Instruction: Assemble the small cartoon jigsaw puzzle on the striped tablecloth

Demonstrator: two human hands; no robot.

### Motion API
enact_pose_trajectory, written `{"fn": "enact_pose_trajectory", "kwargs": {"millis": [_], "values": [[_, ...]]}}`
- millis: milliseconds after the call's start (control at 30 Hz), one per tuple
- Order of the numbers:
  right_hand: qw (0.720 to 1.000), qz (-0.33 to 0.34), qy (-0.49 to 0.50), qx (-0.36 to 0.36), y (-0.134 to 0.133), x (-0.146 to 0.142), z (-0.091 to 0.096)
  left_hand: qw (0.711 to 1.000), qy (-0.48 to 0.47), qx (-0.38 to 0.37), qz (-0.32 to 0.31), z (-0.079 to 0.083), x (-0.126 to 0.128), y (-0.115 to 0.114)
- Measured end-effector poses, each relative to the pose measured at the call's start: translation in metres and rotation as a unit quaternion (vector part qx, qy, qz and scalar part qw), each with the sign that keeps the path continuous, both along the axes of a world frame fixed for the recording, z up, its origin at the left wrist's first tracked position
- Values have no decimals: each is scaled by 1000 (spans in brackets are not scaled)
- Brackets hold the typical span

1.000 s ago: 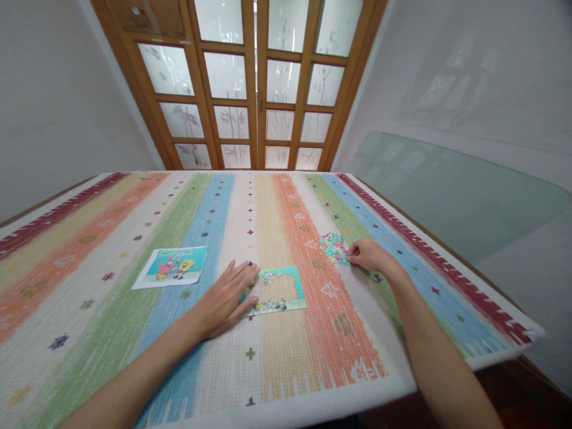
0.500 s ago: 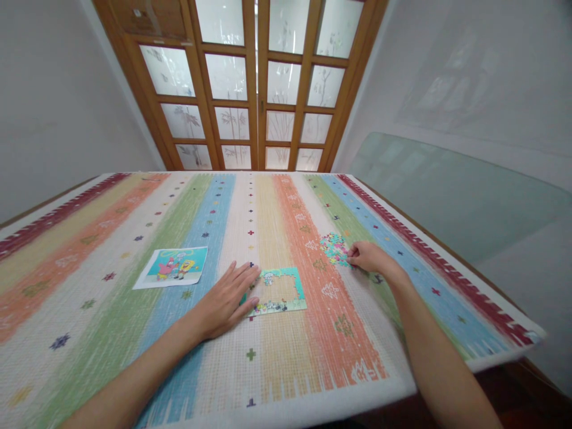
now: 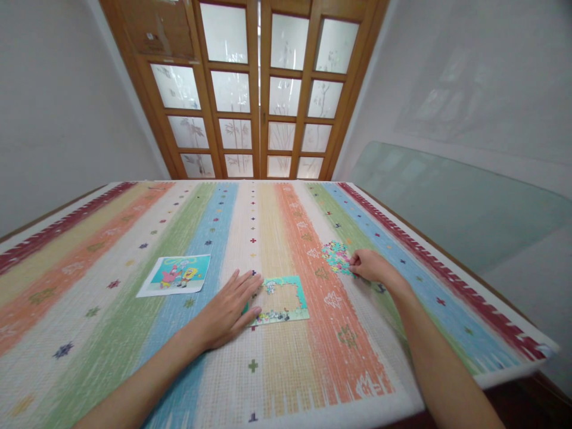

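Note:
A partly assembled jigsaw puzzle (image 3: 301,296) lies flat on the table, its border joined and its middle bare. My left hand (image 3: 230,307) rests with fingers stretched out over the puzzle's left edge, hiding that side. To the right, a pile of loose puzzle pieces (image 3: 335,256) in teal, pink and yellow is heaped on the cloth. At the pile's right edge my right hand (image 3: 369,265) has its fingertips pinched together; whether a piece is between them is too small to see.
Left of the puzzle lies a printed cartoon picture (image 3: 176,275) on white paper. A striped tablecloth (image 3: 277,369) covers the table. Beyond the far edge stand wooden doors with glass panes (image 3: 263,113). A pale glass panel (image 3: 447,202) leans at the right wall.
The view has tilted up slightly, so everything sits a little lower. Both hands keep about the same places, at the puzzle and at the pile.

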State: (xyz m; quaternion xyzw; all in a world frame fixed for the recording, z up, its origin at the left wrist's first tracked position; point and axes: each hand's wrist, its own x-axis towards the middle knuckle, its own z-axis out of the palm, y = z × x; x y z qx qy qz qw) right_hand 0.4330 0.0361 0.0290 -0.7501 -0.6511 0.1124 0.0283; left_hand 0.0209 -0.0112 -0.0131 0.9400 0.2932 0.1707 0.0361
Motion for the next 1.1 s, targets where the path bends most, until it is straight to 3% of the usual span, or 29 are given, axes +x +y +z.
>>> {"fn": "enact_pose_trajectory", "kwargs": {"millis": [1100], "values": [[998, 36, -14, 47, -3, 1, -4, 1000, 14, -17, 3, -3, -2, 1]]}}
